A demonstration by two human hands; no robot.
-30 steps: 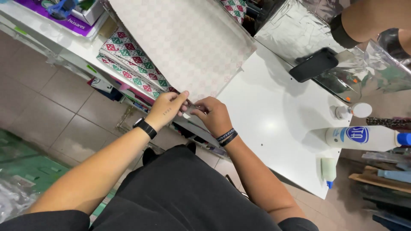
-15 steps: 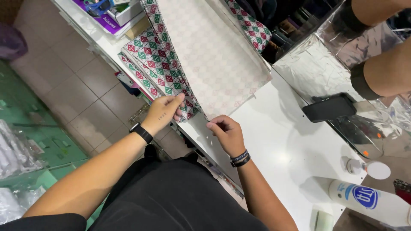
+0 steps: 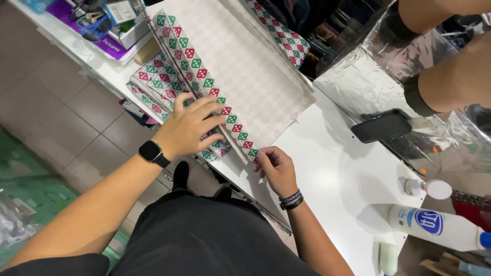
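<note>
Hands on patterned wrapping paper at the white table's edge

Left hand (image 3: 190, 128) presses spread fingers flat on the folded diamond-patterned wrapping paper (image 3: 240, 76); right hand (image 3: 275, 167) pinches its near corner. The sheet's long axis runs away, up-left.

My left hand (image 3: 192, 128) lies flat, fingers spread, on the folded edge of the wrapping paper (image 3: 240, 66), pressing its red-and-green diamond print down at the edge of the white table (image 3: 332, 174). My right hand (image 3: 276, 168) pinches the near corner of the paper, fingers curled. A black watch (image 3: 152, 152) sits on my left wrist, dark bracelets (image 3: 291, 200) on my right. Farther right lie a black phone (image 3: 382, 125) and a white bottle (image 3: 434, 226) on its side. Another person's arms (image 3: 450, 82) rest on silver foil (image 3: 358, 76).
</note>
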